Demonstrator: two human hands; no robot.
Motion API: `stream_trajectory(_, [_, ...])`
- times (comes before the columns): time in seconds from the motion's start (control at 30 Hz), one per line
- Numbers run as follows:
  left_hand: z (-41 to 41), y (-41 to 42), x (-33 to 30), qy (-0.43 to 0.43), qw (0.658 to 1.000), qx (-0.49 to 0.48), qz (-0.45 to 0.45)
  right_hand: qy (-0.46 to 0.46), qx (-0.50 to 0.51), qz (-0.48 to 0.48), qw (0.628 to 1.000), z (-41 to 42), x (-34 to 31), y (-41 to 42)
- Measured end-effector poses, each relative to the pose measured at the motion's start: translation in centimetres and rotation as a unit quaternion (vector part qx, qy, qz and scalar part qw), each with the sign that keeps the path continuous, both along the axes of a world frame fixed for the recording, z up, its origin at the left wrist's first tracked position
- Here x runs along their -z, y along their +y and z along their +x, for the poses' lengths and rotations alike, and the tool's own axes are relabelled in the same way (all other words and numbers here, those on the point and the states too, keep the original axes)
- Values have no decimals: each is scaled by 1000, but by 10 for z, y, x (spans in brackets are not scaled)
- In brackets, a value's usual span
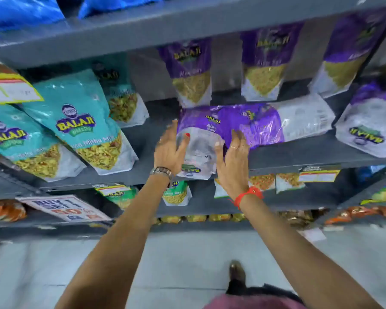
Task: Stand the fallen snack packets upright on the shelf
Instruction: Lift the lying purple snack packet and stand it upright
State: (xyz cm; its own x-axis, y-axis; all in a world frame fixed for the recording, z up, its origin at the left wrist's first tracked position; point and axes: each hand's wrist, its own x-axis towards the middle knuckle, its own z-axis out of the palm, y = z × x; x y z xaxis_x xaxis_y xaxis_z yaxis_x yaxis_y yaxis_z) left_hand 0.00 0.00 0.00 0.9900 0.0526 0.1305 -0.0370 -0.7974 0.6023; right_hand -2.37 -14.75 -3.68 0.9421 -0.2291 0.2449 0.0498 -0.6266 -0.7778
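Seen from the head, my left hand and right hand, grip open with fingers straight, flank the glossy purple-and-white snack packet lying flat at the front of the grey metal shelf; probably light, soft and slippery, best held by its sides.

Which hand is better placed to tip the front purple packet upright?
Probably left: the left hand flanks the front packet's free edge, thumb on its face; the right hand rests its fingers on the sideways packet.
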Motion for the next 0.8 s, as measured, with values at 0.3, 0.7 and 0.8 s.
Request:
stream_trajectory(0.3, [64,30,22,179,940,-172,-236,117,109,81,984,38,8,3])
stream_trajectory(0.7, [86,43,36,213,901,-214,-312,229,96,94,964,57,1,-7])
stream_trajectory(0.8, [82,47,39,180,899,-222,-332,218,108,104,964,54,-2,-4])
